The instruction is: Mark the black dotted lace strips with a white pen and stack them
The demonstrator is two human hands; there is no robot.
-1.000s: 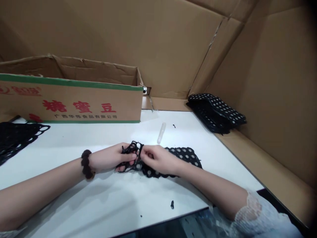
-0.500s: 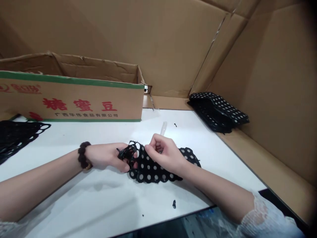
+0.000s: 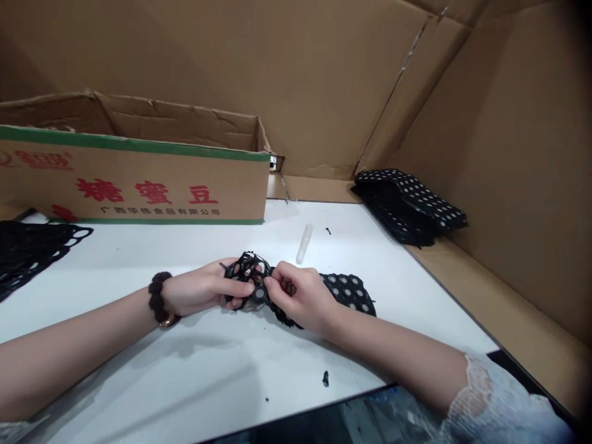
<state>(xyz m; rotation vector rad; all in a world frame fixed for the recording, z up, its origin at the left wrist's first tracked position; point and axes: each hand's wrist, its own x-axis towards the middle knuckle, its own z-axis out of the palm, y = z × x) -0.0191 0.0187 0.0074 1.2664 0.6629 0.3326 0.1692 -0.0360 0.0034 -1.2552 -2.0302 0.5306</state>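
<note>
A black sheet with rows of pale round dots (image 3: 348, 290) lies on the white table, partly under my right hand and forearm. My left hand (image 3: 208, 285), with a dark beaded band at the wrist, is closed on a bunched black strip full of round holes (image 3: 237, 271) at the sheet's left end. My right hand (image 3: 300, 293) pinches the dotted sheet close beside the left fingers. Where the holed strip joins the sheet is hidden by the fingers. A clear plastic tube (image 3: 304, 244) lies just beyond my right hand.
An open cardboard box (image 3: 185, 185) with red lettering stands at the back left. Black holed netting (image 3: 32, 253) lies at the left edge. More dotted black sheets (image 3: 411, 206) are stacked at the back right. Small black scraps (image 3: 325, 378) dot the table; cardboard walls (image 3: 324, 86) enclose it.
My right hand has come down and slightly left, off the tube, and now grips the sheet. The sheet's left end is gathered up between both hands.
</note>
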